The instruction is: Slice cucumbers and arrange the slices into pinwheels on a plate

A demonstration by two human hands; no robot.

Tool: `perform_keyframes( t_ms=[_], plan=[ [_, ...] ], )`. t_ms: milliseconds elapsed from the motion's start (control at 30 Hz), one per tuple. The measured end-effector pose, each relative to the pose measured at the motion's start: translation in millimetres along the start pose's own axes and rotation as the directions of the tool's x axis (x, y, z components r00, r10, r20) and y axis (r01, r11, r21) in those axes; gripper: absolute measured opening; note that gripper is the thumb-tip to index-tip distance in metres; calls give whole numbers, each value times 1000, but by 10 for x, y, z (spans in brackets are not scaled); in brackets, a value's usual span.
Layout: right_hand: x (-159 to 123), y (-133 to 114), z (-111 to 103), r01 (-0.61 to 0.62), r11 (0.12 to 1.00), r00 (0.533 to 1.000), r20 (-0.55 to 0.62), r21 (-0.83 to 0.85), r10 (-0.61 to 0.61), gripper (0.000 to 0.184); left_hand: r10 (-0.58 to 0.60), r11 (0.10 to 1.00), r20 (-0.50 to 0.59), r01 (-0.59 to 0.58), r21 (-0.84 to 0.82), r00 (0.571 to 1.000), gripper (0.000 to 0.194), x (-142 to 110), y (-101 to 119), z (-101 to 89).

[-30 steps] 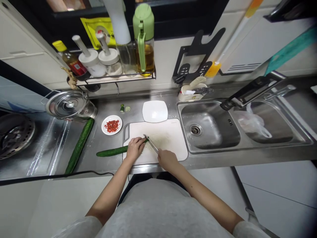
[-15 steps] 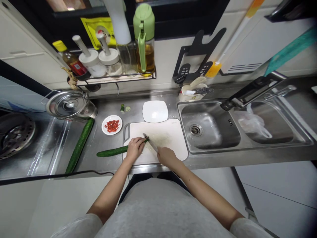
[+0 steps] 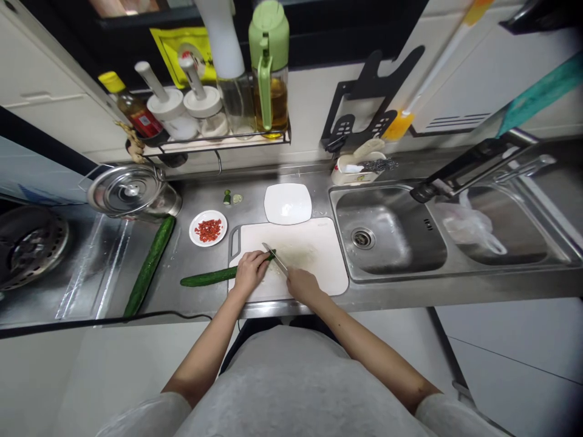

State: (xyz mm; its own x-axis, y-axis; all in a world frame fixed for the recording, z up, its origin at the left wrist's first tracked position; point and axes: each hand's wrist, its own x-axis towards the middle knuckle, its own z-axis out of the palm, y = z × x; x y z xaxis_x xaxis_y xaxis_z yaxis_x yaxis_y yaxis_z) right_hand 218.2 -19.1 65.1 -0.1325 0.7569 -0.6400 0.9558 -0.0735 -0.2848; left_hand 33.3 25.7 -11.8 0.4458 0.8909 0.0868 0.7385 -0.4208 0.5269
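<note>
On the white cutting board (image 3: pixel 319 273), my left hand (image 3: pixel 249 271) is closed over a long green cucumber (image 3: pixel 207 278), whose far part sticks out past the board's left edge. The cucumber's tip shows just right of my fingers. A kitchen knife (image 3: pixel 276 257) lies slantwise across that tip, its handle wrapped by my right hand (image 3: pixel 303 286). Whether the blade is in the flesh or only touching it, I cannot tell. Behind the board sits a white square plate (image 3: pixel 288 204). To the left is a small round plate (image 3: pixel 221 229) holding chopped red pepper pieces (image 3: pixel 208 230).
A second cucumber (image 3: pixel 149 267) lies at left beside a lidded steel pot (image 3: pixel 132 191). Small cucumber ends (image 3: pixel 227 196) rest behind the round plate. The double sink (image 3: pixel 387 233) is at right, with a plastic bag (image 3: pixel 471 227) in it. A seasoning rack (image 3: pixel 218 142) hangs above.
The knife has shifted slightly at the cucumber's tip, and my right hand has moved a little left. My left hand keeps its hold. The whole view has shifted slightly.
</note>
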Motion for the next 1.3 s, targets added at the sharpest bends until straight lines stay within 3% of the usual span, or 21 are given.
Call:
perform_keyframes(
  t_ms=[200, 367, 667, 867, 1033, 1133, 1300],
  plan=[
    [3, 9, 129, -9, 1000, 999, -33, -23, 8, 30, -27, 999, 8, 27, 20, 1000, 30, -11, 40, -17],
    [-97, 88, 82, 12, 1000, 996, -89, 25, -10, 29, -76, 997, -22, 76, 20, 997, 29, -39, 93, -49],
    [-410, 578, 9, -109, 986, 971, -200, 128, 133, 26, -159, 984, -60, 163, 68, 986, 45, 120, 254, 0],
    [-446, 821, 129, -80, 971, 956, -259, 226, 139, 24, -172, 978, -67, 178, 108, 983, 21, 331, 397, 134],
    [-364, 1000, 194, -31, 960, 943, -309, 279, 120, 29, -252, 966, -104, 256, 21, 962, 13, 483, 438, 68],
    [-336, 1067, 182, -29, 960, 939, -322, 280, 122, 31, -387, 922, -177, 374, -103, 905, 17, 671, 314, -84],
    [-343, 1084, 126, -40, 961, 943, -308, 275, 127, 34, -685, 728, -303, 612, -308, 663, 32, 1108, -184, -446]
  ],
)
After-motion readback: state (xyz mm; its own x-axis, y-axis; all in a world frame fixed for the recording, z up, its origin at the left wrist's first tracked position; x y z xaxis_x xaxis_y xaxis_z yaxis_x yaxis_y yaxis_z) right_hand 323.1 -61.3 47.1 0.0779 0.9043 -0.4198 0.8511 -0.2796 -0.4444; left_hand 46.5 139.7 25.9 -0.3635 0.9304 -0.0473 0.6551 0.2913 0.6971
